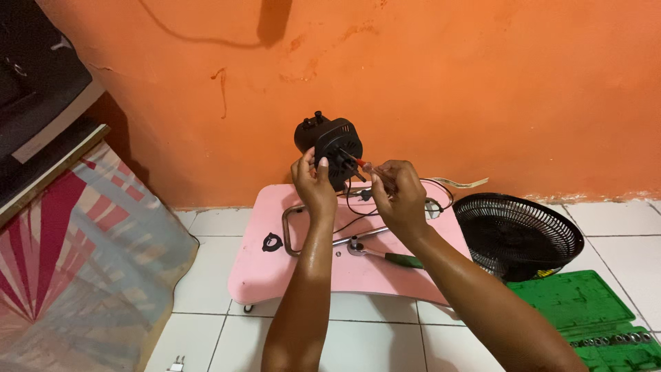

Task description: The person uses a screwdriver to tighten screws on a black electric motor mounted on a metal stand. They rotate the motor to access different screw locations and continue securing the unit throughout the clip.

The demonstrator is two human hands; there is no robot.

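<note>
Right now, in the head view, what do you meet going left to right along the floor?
Patterned pink fabric → white plug → pink low table → green-handled ratchet wrench → black fan grille → green socket case.

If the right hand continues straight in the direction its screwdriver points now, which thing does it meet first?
The right hand aims the screwdriver up and left at the black fan motor housing, which the left hand steadies. It would likely meet that vented face first; depth is unclear.
</note>
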